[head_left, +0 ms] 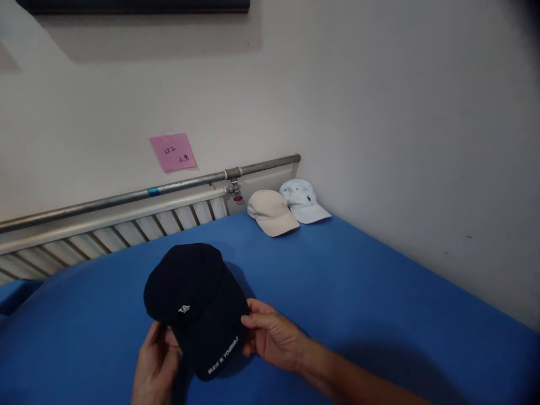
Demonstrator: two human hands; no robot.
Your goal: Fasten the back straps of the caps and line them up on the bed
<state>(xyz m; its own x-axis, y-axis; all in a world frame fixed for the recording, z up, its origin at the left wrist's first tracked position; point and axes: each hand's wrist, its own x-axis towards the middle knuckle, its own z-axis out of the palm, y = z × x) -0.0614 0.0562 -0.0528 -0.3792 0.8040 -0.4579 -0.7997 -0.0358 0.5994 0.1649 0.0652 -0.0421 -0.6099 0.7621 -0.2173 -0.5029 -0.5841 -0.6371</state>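
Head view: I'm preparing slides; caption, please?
Left hand and right hand hold a dark cap; beige cap and white cap lie beyond.

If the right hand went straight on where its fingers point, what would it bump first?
The dark cap. The right hand points at it, its thumb touching the brim. Beyond that, I can't judge depth well.

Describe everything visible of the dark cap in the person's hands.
The dark cap looks black or deep navy and made of matte fabric. Its rounded crown bears a small pale emblem; white lettering along the brim reads "BELIEVE IN YOURSELF". It is tilted, brim toward the viewer, over the blue surface. The left hand holds it near the crown's lower edge; the right hand grips the brim's side. Its inside is hidden.
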